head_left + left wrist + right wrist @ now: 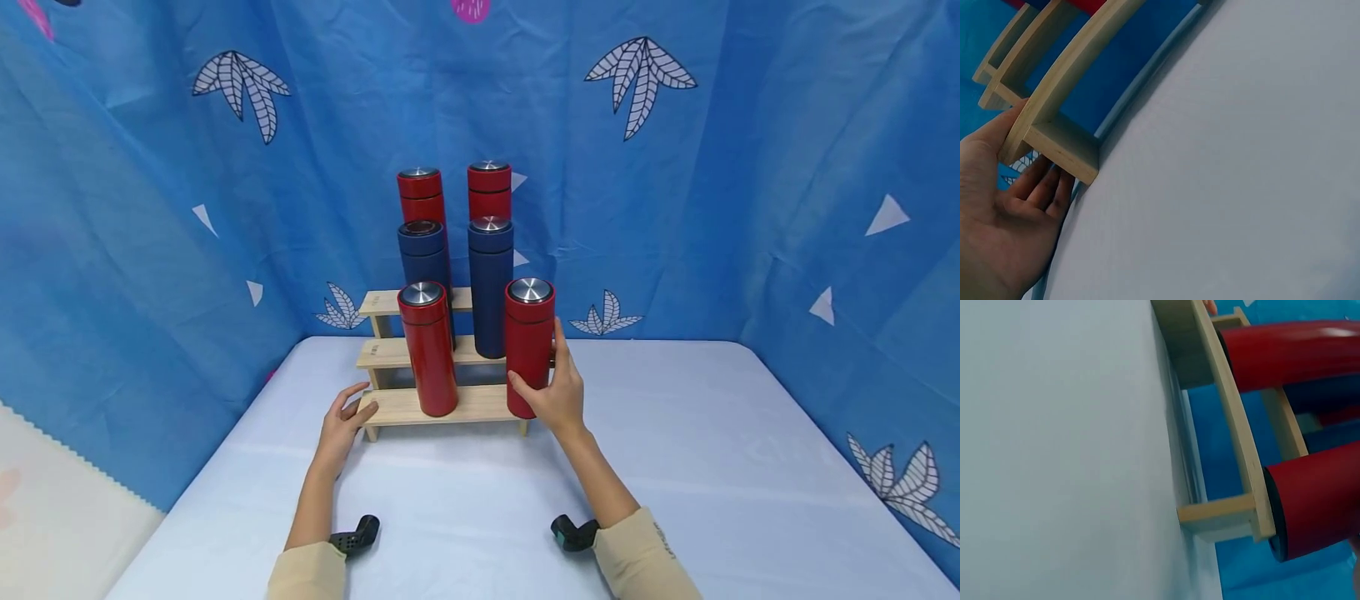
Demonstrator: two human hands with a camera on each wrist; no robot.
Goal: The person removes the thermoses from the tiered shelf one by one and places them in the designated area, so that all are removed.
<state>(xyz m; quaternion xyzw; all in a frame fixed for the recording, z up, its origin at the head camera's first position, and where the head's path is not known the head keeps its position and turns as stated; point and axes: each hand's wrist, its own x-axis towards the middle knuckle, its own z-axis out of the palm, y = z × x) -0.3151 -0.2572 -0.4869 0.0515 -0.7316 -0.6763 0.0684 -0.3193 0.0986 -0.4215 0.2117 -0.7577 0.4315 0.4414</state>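
Observation:
A three-step wooden rack (397, 406) stands on the white-covered table with tall thermos bottles on its steps. My left hand (341, 427) grips the left end of the lowest step, thumb over the board and fingers curled by the leg (1063, 147). With my right hand (562, 402) I hold the red thermos (528, 354) at the right end of that step. In the right wrist view, the base of this thermos (1316, 503) is right at the board and reaches slightly past its end. Another red thermos (431, 358) stands upright further left on the same step.
Two blue thermoses, one left (424, 258) and one right (491, 292), stand on the middle step. Behind them are two more red ones, left (420, 196) and right (489, 187). A blue patterned cloth (637, 217) hangs close behind the rack.

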